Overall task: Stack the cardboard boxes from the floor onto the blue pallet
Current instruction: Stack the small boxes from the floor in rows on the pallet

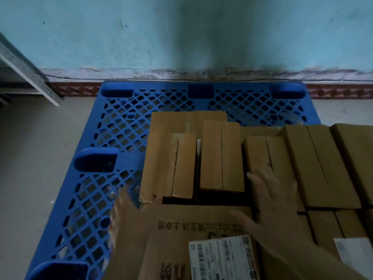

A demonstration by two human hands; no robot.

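Note:
A blue lattice pallet lies on the floor against the wall. Several cardboard boxes stand on its right half, among them a wide flat box, a tall narrow box and a long box. Nearest me is a printed box with a white shipping label. My left hand rests flat at that box's left edge, fingers spread. My right hand lies open over its right top edge, fingers spread, touching the neighbouring boxes. Neither hand grips anything.
A pale teal wall with a worn base strip runs behind the pallet. A white metal shelf frame leans in at the far left. Grey floor lies to the pallet's left. A thin cable runs along the wall base.

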